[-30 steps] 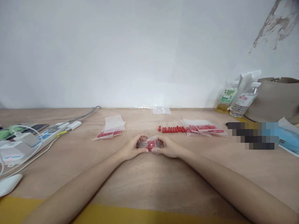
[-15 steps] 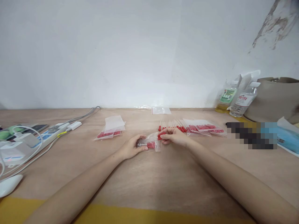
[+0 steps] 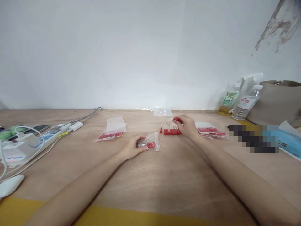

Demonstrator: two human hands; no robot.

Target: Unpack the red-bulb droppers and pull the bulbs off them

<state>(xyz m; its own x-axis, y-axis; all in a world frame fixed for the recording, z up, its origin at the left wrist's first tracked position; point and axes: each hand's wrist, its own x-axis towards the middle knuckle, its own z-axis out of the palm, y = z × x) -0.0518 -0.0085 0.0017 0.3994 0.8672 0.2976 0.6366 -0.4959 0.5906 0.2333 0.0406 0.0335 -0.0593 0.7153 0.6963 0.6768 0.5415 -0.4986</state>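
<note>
My left hand (image 3: 133, 147) is closed around a clear zip bag (image 3: 155, 138), its mouth facing right. Inside the bag are red-bulbed droppers, partly covered by my thumb. Above a row of droppers (image 3: 169, 131) with clear stems and red rubber bulbs, my right hand (image 3: 187, 126) pinches one dropper (image 3: 176, 119) by its red bulb, with the thin stem pointing left. Part of the row is hidden behind the right hand. To the right lie filled bags (image 3: 213, 133) showing red bulbs.
Another pile of filled bags (image 3: 110, 136) lies left, under white bags (image 3: 116, 125). An unfilled zip bag (image 3: 162, 112) rests by the wall. A power strip (image 3: 50, 133) with cables and a white mouse (image 3: 10, 185) are at far left; bottles (image 3: 246, 102) and a grey-beige bag (image 3: 275, 100) stand at right.
My right hand has moved from the mouth of the bag to the right and back, over the dropper row, and now pinches a dropper there. My left hand keeps holding the bag.
</note>
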